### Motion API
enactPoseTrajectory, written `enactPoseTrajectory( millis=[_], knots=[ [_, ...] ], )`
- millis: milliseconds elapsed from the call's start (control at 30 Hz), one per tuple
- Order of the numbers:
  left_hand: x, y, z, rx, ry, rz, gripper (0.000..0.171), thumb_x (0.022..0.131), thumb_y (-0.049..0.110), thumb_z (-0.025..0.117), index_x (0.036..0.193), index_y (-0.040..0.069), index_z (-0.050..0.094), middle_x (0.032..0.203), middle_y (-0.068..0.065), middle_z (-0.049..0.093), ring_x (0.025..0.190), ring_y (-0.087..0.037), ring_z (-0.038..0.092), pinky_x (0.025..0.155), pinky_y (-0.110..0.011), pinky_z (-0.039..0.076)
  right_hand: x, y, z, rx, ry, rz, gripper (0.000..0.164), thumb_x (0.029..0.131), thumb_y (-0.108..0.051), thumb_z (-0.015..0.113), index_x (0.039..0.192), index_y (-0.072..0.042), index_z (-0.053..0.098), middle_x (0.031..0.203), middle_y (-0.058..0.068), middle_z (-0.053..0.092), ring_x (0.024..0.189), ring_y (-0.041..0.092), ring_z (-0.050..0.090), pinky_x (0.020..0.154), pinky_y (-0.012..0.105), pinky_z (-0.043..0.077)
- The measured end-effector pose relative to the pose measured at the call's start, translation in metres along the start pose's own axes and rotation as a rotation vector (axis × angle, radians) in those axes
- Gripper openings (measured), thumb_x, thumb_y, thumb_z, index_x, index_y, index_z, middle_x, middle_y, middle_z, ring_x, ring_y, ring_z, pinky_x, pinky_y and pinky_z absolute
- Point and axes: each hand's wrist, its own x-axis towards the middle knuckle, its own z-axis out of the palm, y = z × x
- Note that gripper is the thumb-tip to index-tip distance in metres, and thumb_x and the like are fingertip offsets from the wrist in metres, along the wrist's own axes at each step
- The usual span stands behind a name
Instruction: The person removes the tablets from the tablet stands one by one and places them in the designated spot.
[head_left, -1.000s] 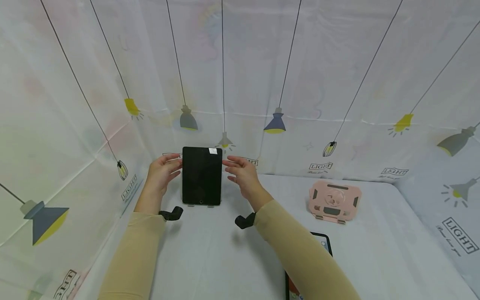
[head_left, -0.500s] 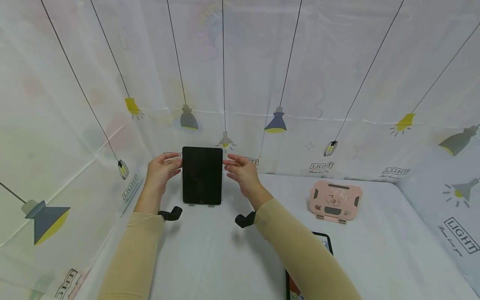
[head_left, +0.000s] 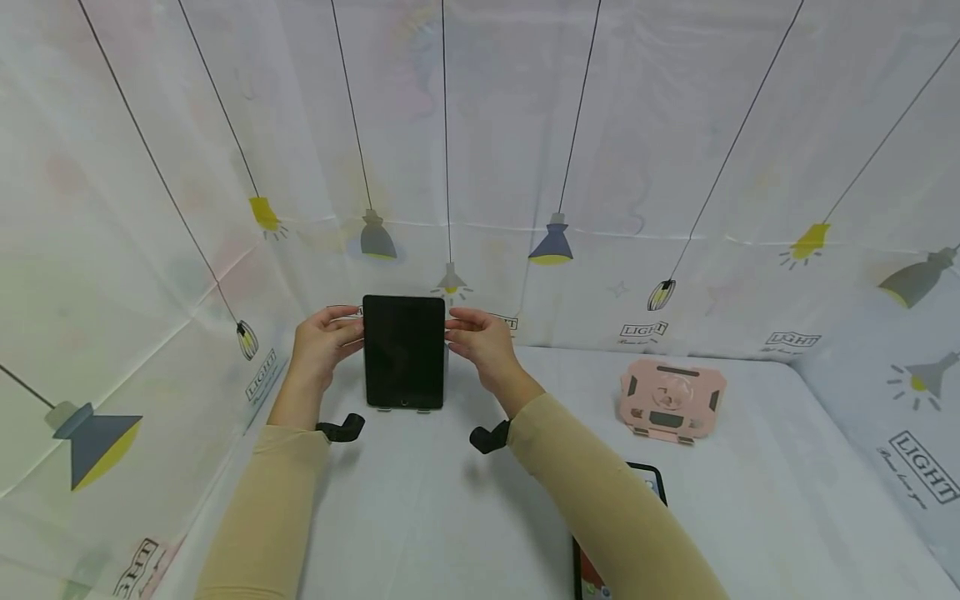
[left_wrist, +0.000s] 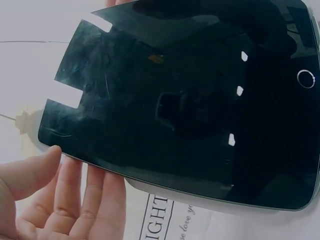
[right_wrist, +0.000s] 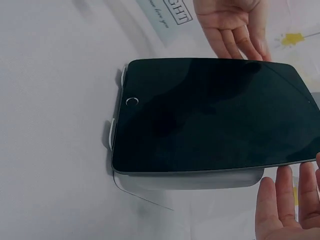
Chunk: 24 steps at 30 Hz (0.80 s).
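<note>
A black tablet point(head_left: 404, 352) with a round home button stands upright, leaning back on a pale stand point(right_wrist: 215, 180) whose small hooks point(right_wrist: 111, 134) catch its lower edge. At its left side my left hand point(head_left: 318, 342) pinches the upper edge. In the left wrist view the thumb point(left_wrist: 42, 167) lies at the rim and the fingers point(left_wrist: 70, 190) reach behind. My right hand point(head_left: 483, 346) pinches the opposite edge near the top, its fingers point(right_wrist: 285, 192) meeting the rim in the right wrist view. Much of the stand is hidden behind the tablet.
A pink stand point(head_left: 670, 401) with slots and small hooks stands tilted at the right. Another tablet point(head_left: 592, 575) with a lit screen lies at the front, partly under my right sleeve point(head_left: 607, 492). A lamp-print curtain point(head_left: 615, 125) closes the back of the white table point(head_left: 450, 517).
The fingers of both hands have closed in from just beside the tablet onto its edges. The tablet's top has shifted very slightly left and down. A white reflection on its screen has gone.
</note>
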Motion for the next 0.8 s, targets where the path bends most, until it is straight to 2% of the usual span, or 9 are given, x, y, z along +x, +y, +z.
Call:
enactPoseTrajectory(
  millis=[300,467,567,800],
  knots=[
    [-0.004,0.001,-0.001,0.028,0.005,-0.006,0.034,0.1,0.006,0.075,0.134,0.009,0.069,0.098,0.009,0.078,0.094,-0.008,0.077,0.086,-0.029,0.067,-0.006,-0.005,0.005,-0.02,-0.026,-0.003,0.032,0.099,0.003,0.071,0.13,-0.005,0.074,0.111,0.008,0.071,0.104,0.02,0.071,0.106,0.052,0.061],
    [-0.006,0.0,-0.001,0.038,0.001,0.014,0.028,0.099,0.007,0.077,0.127,0.01,0.071,0.095,0.011,0.077,0.091,-0.007,0.077,0.081,-0.027,0.067,-0.009,-0.006,0.007,-0.027,-0.018,-0.009,0.027,0.099,0.002,0.073,0.125,-0.004,0.076,0.104,0.003,0.07,0.101,0.018,0.071,0.105,0.055,0.061],
    [-0.005,-0.001,-0.001,0.041,-0.003,0.028,0.025,0.098,0.007,0.079,0.123,0.011,0.073,0.097,0.009,0.078,0.09,-0.007,0.077,0.08,-0.028,0.068,-0.008,-0.004,0.008,-0.021,-0.002,-0.013,0.024,0.098,0.001,0.076,0.121,-0.005,0.077,0.101,0.001,0.07,0.099,0.016,0.072,0.104,0.054,0.062],
    [-0.006,-0.001,-0.002,0.076,0.002,0.033,0.017,0.097,0.011,0.081,0.114,0.015,0.077,0.102,0.006,0.075,0.093,-0.009,0.076,0.082,-0.03,0.068,-0.007,-0.001,0.01,-0.016,0.021,-0.034,0.021,0.097,-0.002,0.078,0.117,-0.006,0.078,0.11,0.004,0.072,0.098,0.016,0.072,0.099,0.052,0.064]
  ],
)
